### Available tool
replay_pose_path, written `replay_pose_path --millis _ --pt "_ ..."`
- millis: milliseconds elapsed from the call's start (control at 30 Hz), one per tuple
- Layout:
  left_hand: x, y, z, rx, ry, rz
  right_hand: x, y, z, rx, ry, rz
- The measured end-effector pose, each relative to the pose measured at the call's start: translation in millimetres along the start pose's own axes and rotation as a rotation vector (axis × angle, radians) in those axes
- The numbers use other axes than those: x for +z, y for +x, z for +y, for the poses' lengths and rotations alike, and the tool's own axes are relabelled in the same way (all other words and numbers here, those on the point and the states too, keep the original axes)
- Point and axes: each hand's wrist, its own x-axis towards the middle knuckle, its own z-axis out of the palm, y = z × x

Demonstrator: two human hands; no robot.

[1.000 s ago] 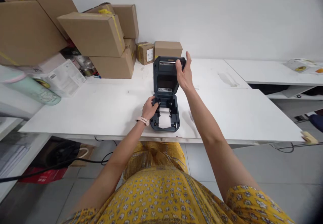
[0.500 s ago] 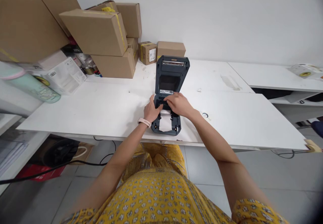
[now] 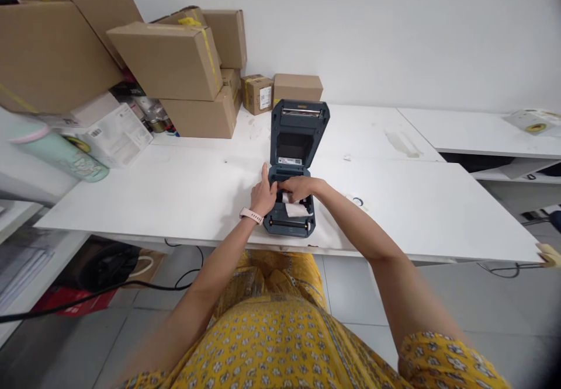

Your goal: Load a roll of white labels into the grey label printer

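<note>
A dark label printer (image 3: 287,226) stands on the white table with its lid (image 3: 316,135) raised. Inside the lower half sits a small white paper roll (image 3: 287,198), its loose end (image 3: 298,209) lifted and curled toward the front. My left hand (image 3: 263,195), with a pink band at the wrist, grips the printer's left side; the index finger points up along the edge and the thumb reaches inside. From the right, my right hand (image 3: 298,187) reaches into the bay with its fingers at the roll, partly hiding it.
Cardboard boxes (image 3: 166,62) are stacked at the back left, and two smaller ones, one a brown carton (image 3: 298,87), stand behind the printer. A mint bottle (image 3: 65,154) lies by a white box (image 3: 118,135). A dark ring (image 3: 358,201) rests right of the printer.
My right hand has moved down and forward onto the paper roll. The paper's end, which lay flat toward the printer's front, is now drawn back and curled. My left hand stays at the printer's side.
</note>
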Motion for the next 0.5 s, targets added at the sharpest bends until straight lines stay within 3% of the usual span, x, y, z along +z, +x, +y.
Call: replay_pose_path --millis 133,200,267,367,500 --pt "-0.6 -0.6 0.3 -0.021 -0.014 -0.01 -17.7 -33.3 15.3 -0.168 0.208 0.052" --pt "-0.6 -0.7 0.1 -0.022 -0.02 -0.007 -29.5 -66.1 33.3 -0.297 0.445 0.196" --pt "-0.4 -0.6 -0.4 -0.014 -0.026 -0.003 -35.5 -100.1 58.1 -0.31 0.645 0.382" --pt "0.0 -0.2 -1.2 -0.008 -0.035 -0.005 -23.7 -131.6 101.5 -0.084 0.82 0.59" --pt "0.6 0.5 -1.8 -0.003 -0.059 0.006 22.2 -123.2 147.2 0.26 0.848 0.75"
